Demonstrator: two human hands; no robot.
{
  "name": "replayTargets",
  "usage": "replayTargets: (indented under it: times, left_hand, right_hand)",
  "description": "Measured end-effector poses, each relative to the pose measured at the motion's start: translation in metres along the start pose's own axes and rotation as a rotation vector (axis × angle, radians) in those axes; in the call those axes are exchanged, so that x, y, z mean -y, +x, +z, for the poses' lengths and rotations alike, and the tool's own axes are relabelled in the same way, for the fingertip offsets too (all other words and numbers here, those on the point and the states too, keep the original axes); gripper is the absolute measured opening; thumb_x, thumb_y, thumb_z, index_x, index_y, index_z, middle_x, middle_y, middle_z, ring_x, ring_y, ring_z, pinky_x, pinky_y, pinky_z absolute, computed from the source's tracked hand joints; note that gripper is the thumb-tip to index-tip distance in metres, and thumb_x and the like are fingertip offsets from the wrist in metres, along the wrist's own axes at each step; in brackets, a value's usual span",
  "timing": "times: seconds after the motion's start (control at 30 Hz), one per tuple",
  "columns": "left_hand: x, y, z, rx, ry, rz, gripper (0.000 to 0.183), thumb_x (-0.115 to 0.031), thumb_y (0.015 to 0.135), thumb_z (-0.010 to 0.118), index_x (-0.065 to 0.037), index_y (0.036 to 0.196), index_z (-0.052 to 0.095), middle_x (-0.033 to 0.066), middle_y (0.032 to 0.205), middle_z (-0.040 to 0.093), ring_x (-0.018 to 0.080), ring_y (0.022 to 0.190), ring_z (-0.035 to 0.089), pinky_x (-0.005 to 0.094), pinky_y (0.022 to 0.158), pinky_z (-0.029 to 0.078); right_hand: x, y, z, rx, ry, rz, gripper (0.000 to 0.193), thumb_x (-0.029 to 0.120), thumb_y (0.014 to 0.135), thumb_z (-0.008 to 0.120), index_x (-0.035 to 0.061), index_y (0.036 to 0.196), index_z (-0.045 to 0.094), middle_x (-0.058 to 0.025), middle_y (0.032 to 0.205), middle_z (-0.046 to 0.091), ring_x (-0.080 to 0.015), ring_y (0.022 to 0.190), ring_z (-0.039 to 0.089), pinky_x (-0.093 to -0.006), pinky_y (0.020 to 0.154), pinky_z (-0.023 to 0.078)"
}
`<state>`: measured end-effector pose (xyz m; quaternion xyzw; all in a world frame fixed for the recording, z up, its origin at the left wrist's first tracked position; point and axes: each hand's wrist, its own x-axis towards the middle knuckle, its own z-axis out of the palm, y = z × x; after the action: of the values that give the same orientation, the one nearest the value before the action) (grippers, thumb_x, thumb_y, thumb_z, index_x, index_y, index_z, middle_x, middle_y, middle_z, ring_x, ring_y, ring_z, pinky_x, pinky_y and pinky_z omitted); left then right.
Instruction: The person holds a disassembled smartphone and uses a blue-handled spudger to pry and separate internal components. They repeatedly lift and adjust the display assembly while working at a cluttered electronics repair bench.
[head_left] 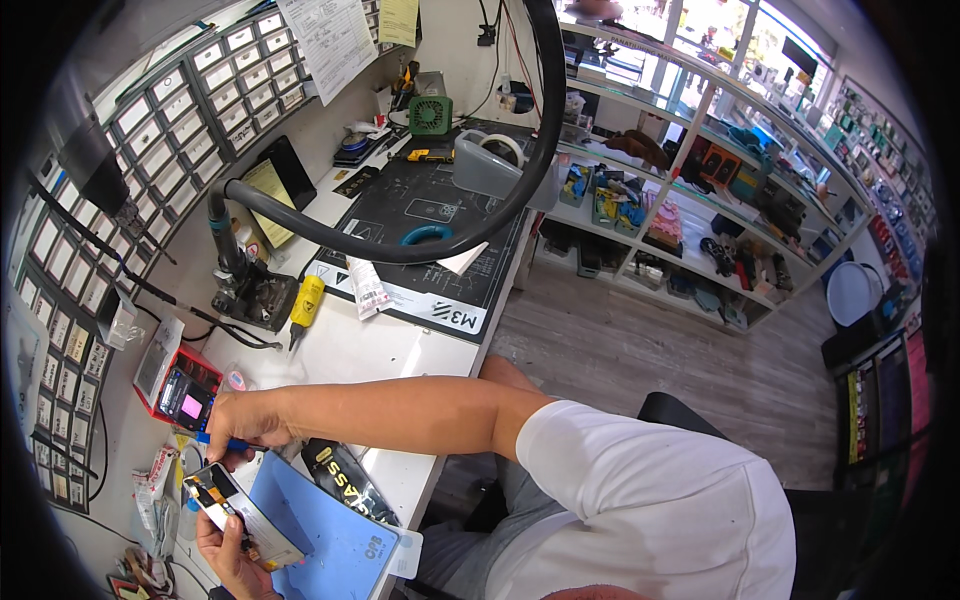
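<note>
Along the edge of a blue mat (pixel 335 530) on the white tabletop (pixel 340 352), a flat rectangular device (pixel 262 533) stands tilted, its narrow silver-white border catching the light and black and orange parts showing on its face. The left hand (pixel 226 556) grasps it from the lower side, the thumb pressed on the face and the fingers curled behind. The right hand (pixel 246 420) is just beyond the device's upper end, its fingers closed around a slim blue tool (pixel 234 443); whether the tool touches the device cannot be told. Near the right hand, a red-framed unit (pixel 186 393) with a lit screen leans back, and a black packet (pixel 347 482) with pale lettering lies partly under the forearm, beside the blue mat. Farther along the tabletop, a yellow bottle (pixel 308 302) lies close to a black stand (pixel 250 285), and a dark printed work mat (pixel 400 215) carries a grey tape dispenser (pixel 488 170). Racks of small labelled drawers (pixel 187 125) line the wall behind.
</note>
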<state>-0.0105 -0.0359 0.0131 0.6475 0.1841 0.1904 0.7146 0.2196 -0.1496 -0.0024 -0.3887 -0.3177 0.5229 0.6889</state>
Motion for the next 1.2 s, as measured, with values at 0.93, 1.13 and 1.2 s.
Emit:
replayTargets:
  times: [0.93, 1.13, 1.2]
  left_hand:
    - [0.004, 0.005, 0.000, -0.126, -0.188, 0.107, 0.049, -0.004, 0.097, 0.081, 0.000, 0.137, 0.055, 0.0132, 0.116, 0.077, 0.0160, 0.098, 0.077, 0.0325, 0.087, 0.065]
    - [0.006, 0.006, 0.000, -0.131, -0.208, 0.144, 0.050, -0.002, 0.096, 0.081, 0.001, 0.139, 0.054, 0.0133, 0.116, 0.077, 0.0156, 0.099, 0.077, 0.0325, 0.089, 0.064]
    - [0.007, 0.006, -0.001, -0.121, -0.221, 0.153, 0.050, -0.002, 0.096, 0.080, 0.001, 0.139, 0.055, 0.0132, 0.116, 0.077, 0.0151, 0.099, 0.077, 0.0323, 0.089, 0.064]
  right_hand:
    - [-0.008, -0.022, 0.053, -0.339, -0.541, -0.693, 0.017, 0.008, 0.100, 0.077, 0.0012, 0.115, 0.074, -0.0079, 0.105, 0.076, -0.0118, 0.093, 0.072, -0.0271, 0.086, 0.059]
    - [-0.006, -0.019, 0.041, -0.282, -0.792, -0.851, 0.013, 0.004, 0.094, 0.078, 0.0023, 0.107, 0.079, -0.0091, 0.104, 0.075, -0.0122, 0.091, 0.072, -0.0272, 0.078, 0.059]
    - [-0.004, -0.020, 0.042, -0.282, -0.800, -0.835, 0.012, 0.002, 0.092, 0.078, 0.0020, 0.105, 0.079, -0.0095, 0.102, 0.075, -0.0130, 0.090, 0.072, -0.0279, 0.076, 0.059]
